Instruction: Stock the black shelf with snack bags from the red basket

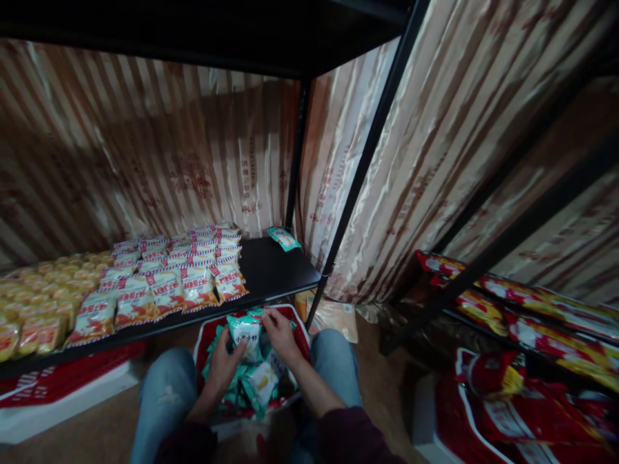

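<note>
Between my knees stands a red basket point(300, 330) filled with several green and white snack packets. My left hand point(223, 366) and my right hand point(279, 335) both grip one upright green and white packet point(245, 334) at the top of the pile. Just beyond the basket runs a black shelf point(271, 270). Rows of red and white snack packets point(178, 270) lie on its middle, yellow packets point(43, 293) on its left. A single green packet point(283, 238) lies at the shelf's back right corner.
A black upright post point(360, 167) stands at the shelf's front right corner. Striped curtain fabric point(435, 148) hangs behind. To the right, another shelf holds red snack bags point(532, 316), with more red bags point(512, 399) below. A red and white box point(62, 386) lies under the left shelf.
</note>
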{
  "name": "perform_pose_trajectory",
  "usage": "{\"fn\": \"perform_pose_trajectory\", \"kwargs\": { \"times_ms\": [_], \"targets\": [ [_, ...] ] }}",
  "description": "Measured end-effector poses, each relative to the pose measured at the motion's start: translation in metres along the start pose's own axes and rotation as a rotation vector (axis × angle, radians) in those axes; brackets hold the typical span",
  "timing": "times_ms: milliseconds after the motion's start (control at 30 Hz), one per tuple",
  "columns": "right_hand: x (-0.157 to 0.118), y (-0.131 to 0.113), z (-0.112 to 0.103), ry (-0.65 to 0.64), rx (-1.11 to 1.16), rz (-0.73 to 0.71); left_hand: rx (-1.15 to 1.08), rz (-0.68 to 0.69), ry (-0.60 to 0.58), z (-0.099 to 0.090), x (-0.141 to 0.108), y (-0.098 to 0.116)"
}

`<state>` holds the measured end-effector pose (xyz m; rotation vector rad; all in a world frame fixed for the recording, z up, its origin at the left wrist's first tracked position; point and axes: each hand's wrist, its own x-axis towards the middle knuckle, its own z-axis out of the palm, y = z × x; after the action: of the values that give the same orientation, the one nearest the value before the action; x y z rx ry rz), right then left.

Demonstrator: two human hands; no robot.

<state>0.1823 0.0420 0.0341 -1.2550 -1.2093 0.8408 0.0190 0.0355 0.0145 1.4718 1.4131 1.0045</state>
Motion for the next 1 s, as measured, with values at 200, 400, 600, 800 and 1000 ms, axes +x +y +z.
{"fn": "perform_pose_trajectory", "kwargs": {
  "times_ms": [200, 400, 600, 800, 1000],
  "targets": [
    [-0.014, -0.021, 0.002, -0.080, 0.194, 0.137, -0.319, -0.066, -0.032, -0.005, -0.013, 0.024],
    [-0.027, -0.004, 0.005, -0.206, 0.167, 0.278, -0.349, -0.228, -0.072, -0.001, -0.013, 0.014],
    [-0.035, 0.055, 0.016, -0.181, 0.276, 0.469, -0.345, -0.369, -0.022, 0.012, 0.001, -0.011],
    [-0.023, 0.066, -0.006, -0.232, 0.291, 0.491, -0.428, -0.557, -0.037, 0.029, 0.016, -0.006],
    [-0.022, 0.051, -0.028, -0.340, 0.183, 0.500, -0.368, -0.532, -0.061, 0.033, 0.019, -0.011]
  ]
}}
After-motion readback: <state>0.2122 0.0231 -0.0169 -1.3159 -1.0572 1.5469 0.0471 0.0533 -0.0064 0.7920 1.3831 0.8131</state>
